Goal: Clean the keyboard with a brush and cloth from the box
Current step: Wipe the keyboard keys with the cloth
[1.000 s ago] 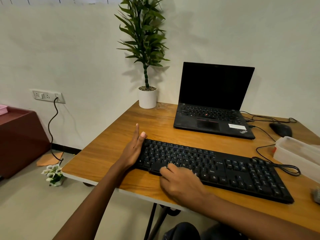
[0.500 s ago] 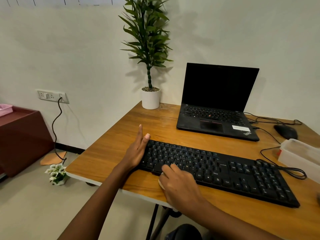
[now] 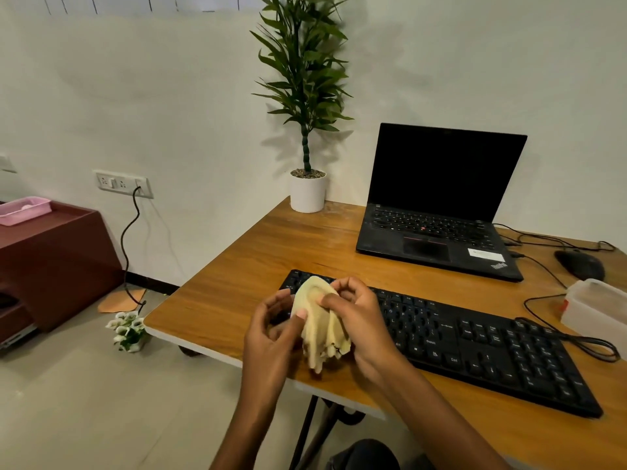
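While both hands work the cloth (image 3: 317, 317) above the left end of the keyboard (image 3: 492, 351), a flat fold would likely wipe the key tops more evenly than this crumpled wad. The left hand (image 3: 271, 337) has its grip pinched on the cloth's near side, and the right hand (image 3: 363, 320) has its grip curled round the top. The keyboard lies on the wooden desk (image 3: 217, 310), its cable looping right toward the box (image 3: 597, 307). Farther back are a mouse (image 3: 580, 264), a laptop (image 3: 434, 239) and a potted plant (image 3: 308, 191) by the white wall (image 3: 169, 96).
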### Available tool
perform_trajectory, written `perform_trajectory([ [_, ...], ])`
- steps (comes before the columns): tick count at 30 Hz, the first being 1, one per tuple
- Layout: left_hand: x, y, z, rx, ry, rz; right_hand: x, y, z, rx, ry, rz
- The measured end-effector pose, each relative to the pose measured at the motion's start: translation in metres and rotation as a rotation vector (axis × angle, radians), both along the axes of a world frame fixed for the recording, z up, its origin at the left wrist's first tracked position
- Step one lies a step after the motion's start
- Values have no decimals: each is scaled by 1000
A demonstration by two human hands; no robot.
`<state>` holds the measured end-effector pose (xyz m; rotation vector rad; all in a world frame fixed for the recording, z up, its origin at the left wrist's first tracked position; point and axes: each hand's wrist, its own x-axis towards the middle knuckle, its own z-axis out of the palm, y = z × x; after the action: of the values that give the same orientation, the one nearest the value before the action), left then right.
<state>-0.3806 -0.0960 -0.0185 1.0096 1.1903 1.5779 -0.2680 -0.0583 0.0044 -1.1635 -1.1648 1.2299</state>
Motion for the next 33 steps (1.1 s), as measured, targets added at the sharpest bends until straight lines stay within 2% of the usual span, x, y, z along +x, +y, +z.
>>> perform_trajectory([
  [2,2,-1,-1,9,29,20,-6,1,-1,-6,5,86],
  [4,-3,-2,-6,-2,80,112,-3,6,-1,49,-118,164],
  [6,-10,-2,-14,-36,286,253,11,23,-2,178,-416,108],
  [8,-16,-1,-23,-74,474,328,34,43,-4,256,-874,79],
  [10,-15,2,-28,-123,591,306,53,57,-7,188,-1226,215],
  [11,-14,3,-28,-163,670,291,59,62,-8,138,-1304,305],
  [14,-10,8,-28,-254,1064,283,65,68,-11,63,-1398,496],
  [15,-9,9,-28,-249,1120,284,65,69,-12,66,-1425,514],
  [19,-6,16,-31,-197,935,224,66,72,-16,97,-1462,516],
  [23,-12,26,-30,-248,836,264,69,73,-16,102,-1461,526],
  [27,-21,33,-30,-257,811,358,71,74,-18,112,-1457,515],
  [30,-22,34,-32,-228,859,448,72,76,-19,109,-1449,517],
  [33,-10,32,-38,-159,885,327,70,78,-18,109,-1457,517],
])
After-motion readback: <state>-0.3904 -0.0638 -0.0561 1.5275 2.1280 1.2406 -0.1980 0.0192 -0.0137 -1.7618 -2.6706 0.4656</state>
